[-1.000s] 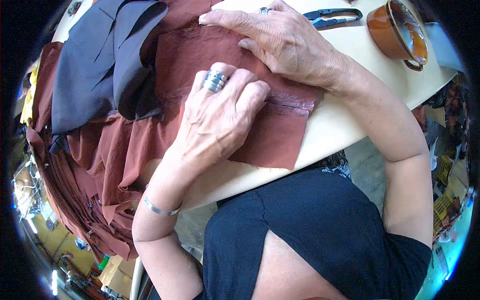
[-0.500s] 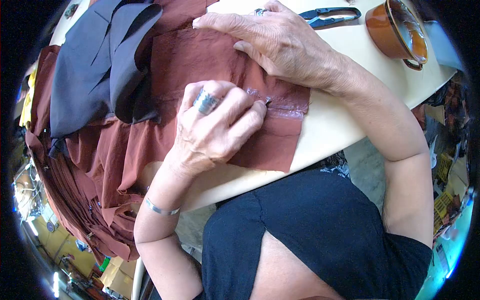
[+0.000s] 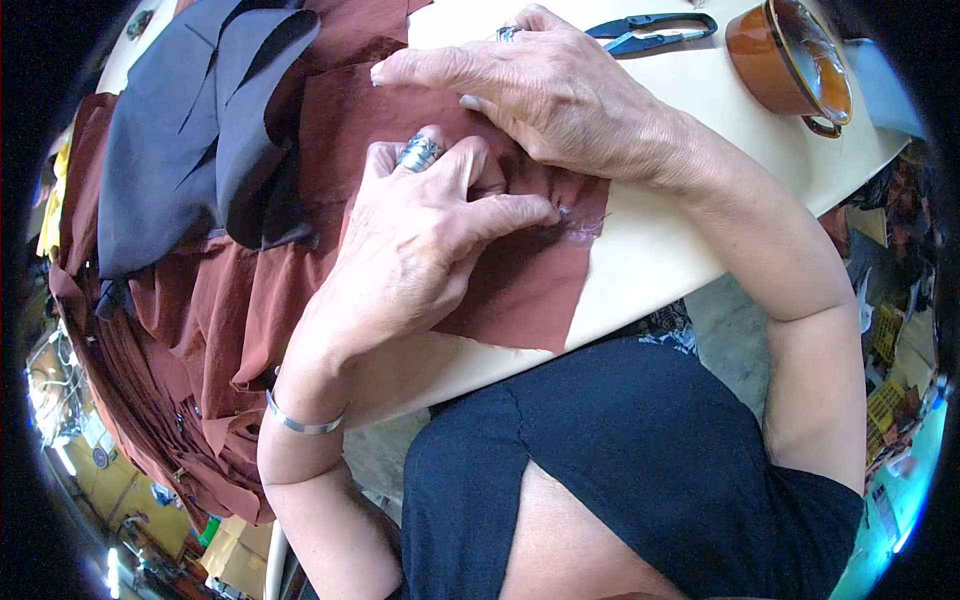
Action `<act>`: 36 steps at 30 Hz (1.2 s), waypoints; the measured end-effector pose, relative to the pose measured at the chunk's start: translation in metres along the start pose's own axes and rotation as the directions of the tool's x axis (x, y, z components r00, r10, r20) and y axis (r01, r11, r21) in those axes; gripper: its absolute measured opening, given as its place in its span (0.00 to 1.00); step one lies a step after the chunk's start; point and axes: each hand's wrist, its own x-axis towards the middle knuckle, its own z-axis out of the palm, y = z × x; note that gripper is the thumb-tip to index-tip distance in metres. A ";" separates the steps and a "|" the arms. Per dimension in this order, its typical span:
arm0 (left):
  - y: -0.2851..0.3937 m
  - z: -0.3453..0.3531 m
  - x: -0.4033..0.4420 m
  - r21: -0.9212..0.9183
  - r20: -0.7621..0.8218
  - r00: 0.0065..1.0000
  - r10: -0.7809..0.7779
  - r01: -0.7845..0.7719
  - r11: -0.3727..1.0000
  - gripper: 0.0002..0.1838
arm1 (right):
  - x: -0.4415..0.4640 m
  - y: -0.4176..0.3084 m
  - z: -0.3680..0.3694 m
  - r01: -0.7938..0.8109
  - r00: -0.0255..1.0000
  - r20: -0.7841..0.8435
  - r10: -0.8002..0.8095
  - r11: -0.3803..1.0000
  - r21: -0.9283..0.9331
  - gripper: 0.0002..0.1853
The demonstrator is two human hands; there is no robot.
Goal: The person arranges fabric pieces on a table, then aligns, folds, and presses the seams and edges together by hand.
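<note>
A reddish-brown cloth (image 3: 520,305) lies on the cream tabletop, with a whitish, glossy smear (image 3: 580,236) near its right edge. My left hand (image 3: 410,220), wearing a wide silver ring, rests over this cloth. Its outstretched digit presses at the smear while the other fingers bend inward; their tips are hidden. No object shows in that hand. Just beyond it, my right hand (image 3: 560,95) lies flat across the cloth, fingers pointing left and thumb apart. Small wrinkles run through the cloth between the two hands.
Dark grey fabric (image 3: 165,165) lies over the brown cloth at left, and more brown cloth (image 3: 190,400) hangs off the table edge. Black-handled snips (image 3: 655,35) lie past my right hand. A brown glazed cup (image 3: 765,60) stands at the far right.
My left hand has slid its digit rightward along the smear, and its fingers have opened out from a tighter curl. My right hand and the cloth's right edge have shifted slightly left.
</note>
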 end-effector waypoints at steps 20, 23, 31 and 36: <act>0.017 0.007 0.007 0.020 0.049 0.995 0.086 -0.087 0.996 0.23 | -0.002 -0.005 0.002 -0.030 0.996 0.083 0.037 0.995 -0.091 0.28; 0.015 0.016 0.004 0.021 -0.044 0.995 0.091 -0.090 0.996 0.17 | -0.002 -0.011 -0.001 -0.038 0.999 0.017 0.039 0.997 -0.074 0.26; 0.018 0.020 0.004 -0.019 -0.110 0.989 0.101 -0.104 0.994 0.18 | -0.001 -0.015 -0.002 -0.075 0.996 0.050 0.078 0.995 -0.059 0.26; 0.019 0.018 0.004 0.032 -0.086 0.985 0.149 -0.147 0.989 0.20 | -0.002 -0.012 -0.004 -0.046 0.997 0.064 0.052 0.995 -0.093 0.26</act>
